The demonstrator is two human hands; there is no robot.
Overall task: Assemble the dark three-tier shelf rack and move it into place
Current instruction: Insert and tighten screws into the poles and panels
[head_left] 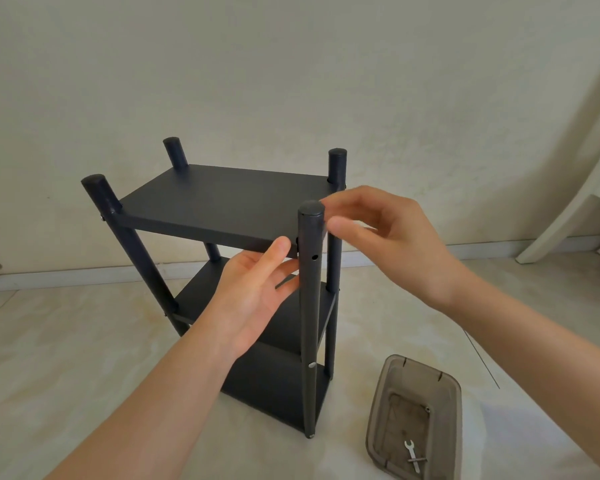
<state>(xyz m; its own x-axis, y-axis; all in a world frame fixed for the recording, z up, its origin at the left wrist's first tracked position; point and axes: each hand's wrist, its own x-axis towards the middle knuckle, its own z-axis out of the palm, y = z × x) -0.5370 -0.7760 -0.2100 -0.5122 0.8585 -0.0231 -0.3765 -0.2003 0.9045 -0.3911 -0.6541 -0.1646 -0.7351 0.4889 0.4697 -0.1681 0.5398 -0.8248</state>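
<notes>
While the rack (222,206) is standing upright on the floor (84,358), close to the wall (291,81), we are entering it as follows.

Item: three dark flat shelves and four round dark posts with capped tops, matte finish throughout.

Handling, as we are judging it: stiff, not fragile, probably light enough for two hands, the coating rather smooth under the fingers.

Best hold: we are favouring two opposite posts just beneath the top shelf, since the capped ends are offering little purchase.

Caution: the near right post (310,306) is showing an open hole (314,257) just below the top shelf, while a screw head (311,365) is sitting lower on the same post. We are therefore judging this corner possibly unfastened and apt to shift if lifted there.

Hands: our left hand (253,299) is lying open, palm up, thumb at the top shelf's front edge, gripping nothing. Our right hand (392,237) is hovering beside that post's cap, fingers loosely spread and holding nothing. Whether they are touching it, we cannot tell.

Nearby: a tray (381,410) holding a small wrench (411,452), on the floor to the right.
</notes>
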